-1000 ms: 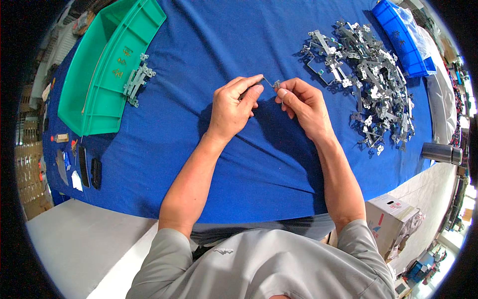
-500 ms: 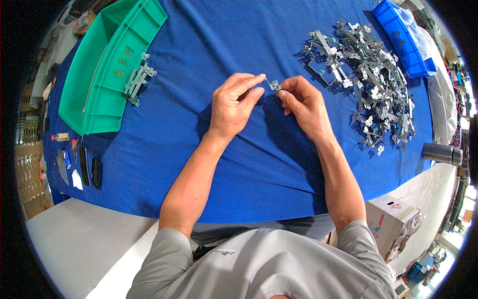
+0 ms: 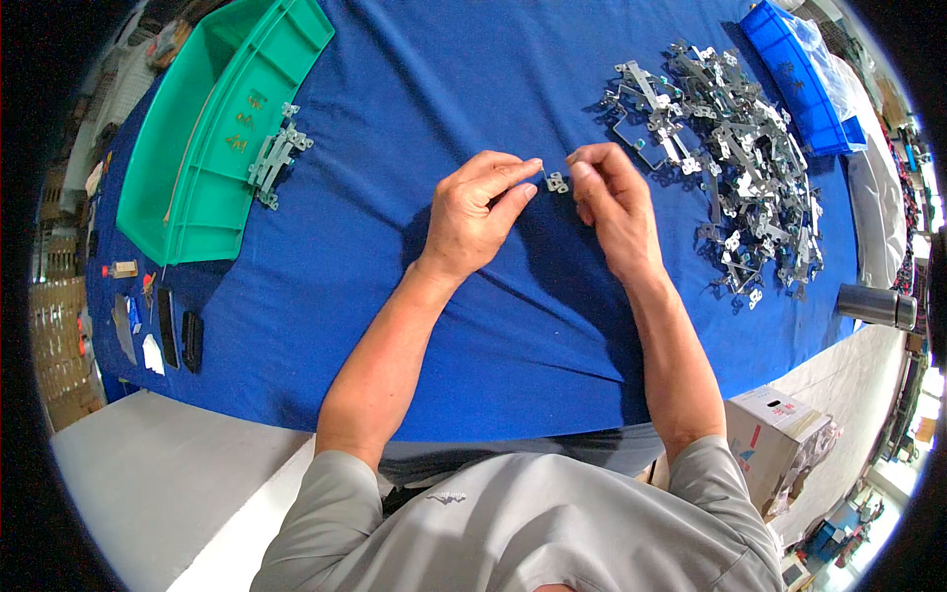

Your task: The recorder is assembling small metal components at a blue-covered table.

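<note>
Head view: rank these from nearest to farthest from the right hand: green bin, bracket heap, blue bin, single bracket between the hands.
1. Single bracket: just left of the right hand.
2. Bracket heap: to its right.
3. Blue bin: upper right, beyond the heap.
4. Green bin: far left.

Wide fisheye view from the wearer's head, facing steeply down, grey shirt (image 3: 513, 523) nearest along the lower edge, left hand (image 3: 478, 212) and right hand (image 3: 619, 209) near mid-picture, blue-covered bench (image 3: 503, 365) spreading beyond
</note>
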The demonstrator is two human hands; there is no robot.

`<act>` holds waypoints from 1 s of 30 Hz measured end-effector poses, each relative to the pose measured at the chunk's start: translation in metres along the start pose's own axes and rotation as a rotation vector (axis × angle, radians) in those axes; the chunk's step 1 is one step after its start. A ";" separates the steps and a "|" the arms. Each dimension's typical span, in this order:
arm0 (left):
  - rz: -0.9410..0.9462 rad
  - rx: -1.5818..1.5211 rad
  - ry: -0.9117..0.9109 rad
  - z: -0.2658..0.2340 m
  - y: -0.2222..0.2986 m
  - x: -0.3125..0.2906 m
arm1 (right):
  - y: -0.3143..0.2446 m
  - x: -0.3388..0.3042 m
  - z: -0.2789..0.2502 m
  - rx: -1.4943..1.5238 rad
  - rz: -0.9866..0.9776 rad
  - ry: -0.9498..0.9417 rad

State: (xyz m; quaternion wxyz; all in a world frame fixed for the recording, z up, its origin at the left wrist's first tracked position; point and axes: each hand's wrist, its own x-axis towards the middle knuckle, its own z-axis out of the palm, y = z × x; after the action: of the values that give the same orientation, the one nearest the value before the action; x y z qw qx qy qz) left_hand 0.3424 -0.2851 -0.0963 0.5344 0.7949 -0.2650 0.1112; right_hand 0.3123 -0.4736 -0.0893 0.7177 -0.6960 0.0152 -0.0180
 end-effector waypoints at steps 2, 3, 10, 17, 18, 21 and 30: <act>0.027 0.020 0.009 0.000 0.000 0.000 | -0.003 0.001 0.000 0.020 -0.006 0.034; -0.098 -0.034 0.044 0.001 -0.001 -0.001 | -0.004 0.001 -0.001 0.027 0.034 0.001; -0.292 -0.188 0.056 0.001 0.000 -0.001 | -0.005 -0.002 0.002 -0.025 0.087 -0.126; -0.308 -0.178 0.045 -0.001 0.005 0.000 | -0.005 -0.001 0.003 -0.092 0.080 -0.129; -0.309 -0.177 0.047 -0.002 0.003 0.000 | -0.004 -0.001 0.003 -0.115 0.063 -0.124; -0.001 -0.028 0.094 0.002 -0.002 0.003 | 0.003 -0.001 -0.003 -0.220 0.017 -0.095; -0.060 -0.048 0.079 -0.001 0.000 0.000 | 0.000 -0.001 0.006 -0.099 -0.005 -0.033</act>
State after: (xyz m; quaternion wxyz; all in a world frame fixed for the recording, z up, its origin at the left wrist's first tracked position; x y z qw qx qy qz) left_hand 0.3426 -0.2843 -0.0962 0.5666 0.7843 -0.2225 0.1198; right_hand 0.3116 -0.4675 -0.0891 0.6826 -0.7308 0.0025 -0.0077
